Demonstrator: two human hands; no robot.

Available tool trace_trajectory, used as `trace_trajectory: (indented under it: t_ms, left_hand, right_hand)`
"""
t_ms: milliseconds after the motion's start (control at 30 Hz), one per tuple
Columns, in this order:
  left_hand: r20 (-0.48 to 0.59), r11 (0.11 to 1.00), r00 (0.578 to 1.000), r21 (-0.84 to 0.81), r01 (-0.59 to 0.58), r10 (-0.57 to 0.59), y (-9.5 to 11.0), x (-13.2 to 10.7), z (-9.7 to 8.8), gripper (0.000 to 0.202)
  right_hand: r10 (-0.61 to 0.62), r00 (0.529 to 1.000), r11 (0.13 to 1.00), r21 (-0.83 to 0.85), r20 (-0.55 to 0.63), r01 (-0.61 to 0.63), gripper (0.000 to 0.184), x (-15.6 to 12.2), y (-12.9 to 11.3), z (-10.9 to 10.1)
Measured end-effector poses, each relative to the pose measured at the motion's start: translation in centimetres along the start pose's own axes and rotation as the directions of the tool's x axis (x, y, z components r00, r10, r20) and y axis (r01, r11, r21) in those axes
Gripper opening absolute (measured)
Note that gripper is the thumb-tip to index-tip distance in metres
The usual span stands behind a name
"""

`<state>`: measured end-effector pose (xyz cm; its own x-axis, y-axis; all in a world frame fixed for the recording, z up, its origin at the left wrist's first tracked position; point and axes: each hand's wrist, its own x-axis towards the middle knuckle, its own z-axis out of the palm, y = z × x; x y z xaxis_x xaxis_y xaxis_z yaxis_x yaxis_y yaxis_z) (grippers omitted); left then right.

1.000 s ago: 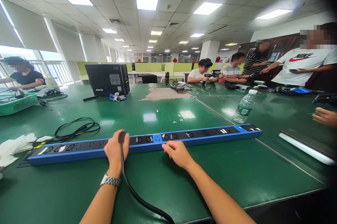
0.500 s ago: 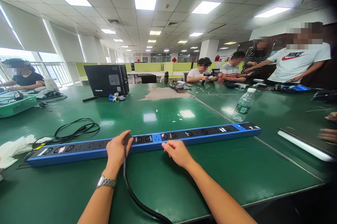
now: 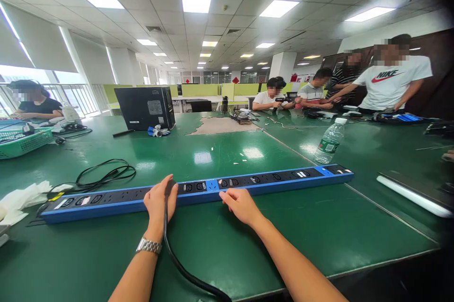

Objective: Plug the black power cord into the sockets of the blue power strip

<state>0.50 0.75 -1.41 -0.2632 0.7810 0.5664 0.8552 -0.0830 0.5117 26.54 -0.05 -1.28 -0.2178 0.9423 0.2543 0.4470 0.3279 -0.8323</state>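
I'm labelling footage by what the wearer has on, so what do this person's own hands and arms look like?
The left hand is ungloved, with a silver-coloured metal link band around its wrist; no dial can be made out. The right hand is also ungloved, with nothing worn at the wrist. No sleeve shows on either side.
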Motion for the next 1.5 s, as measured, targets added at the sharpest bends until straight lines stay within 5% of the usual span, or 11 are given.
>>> trace_trajectory:
  t_ms: [533, 700, 867, 1000, 1167, 1333, 1500]
  left_hand:
    - [0.192, 0.975, 0.956, -0.004, -0.223, 0.219, -1.0, 0.8, -0.3, 0.034]
    - [0.144, 0.978, 0.968, -0.054, -0.202, 0.208, -0.9, 0.1, -0.2, 0.039]
    - [0.058, 0.946, 0.994, -0.319, -0.066, 0.089, -0.6, 0.0, -0.6, 0.041]
    - [-0.058, 0.898, 0.998, -0.44, -0.009, -0.018, 1.3, -0.4, -0.8, 0.042]
    - [0.08, 0.929, 0.97, -0.315, -0.196, 0.231, 5.5, -1.1, 1.6, 0.037]
    - [0.183, 0.976, 0.964, -0.144, -0.165, 0.19, 9.2, -1.2, 3.9, 0.031]
    - [0.244, 0.986, 0.956, -0.02, -0.164, 0.164, 10.2, -1.1, 4.0, 0.027]
  right_hand:
    - [0.0, 1.0, 0.996, -0.093, 0.03, 0.002, 0.039, -0.1, -0.3, 0.3]
    - [0.019, 0.999, 0.995, -0.102, 0.044, -0.015, 0.04, -0.1, 0.0, 0.6]
    - [0.025, 0.998, 0.995, -0.102, 0.05, -0.02, 0.04, 0.0, 0.0, 0.5]
    - [0.021, 0.998, 0.994, -0.108, 0.054, -0.015, 0.039, 0.0, 0.1, 0.6]
    - [-0.007, 0.999, 0.994, -0.108, 0.04, 0.011, 0.038, 0.2, 0.5, 0.8]
    - [-0.024, 1.0, 0.994, -0.103, 0.014, 0.025, 0.037, 0.3, 0.9, 0.6]
    - [-0.046, 0.999, 0.994, -0.101, 0.007, 0.047, 0.037, 0.3, 0.5, 0.6]
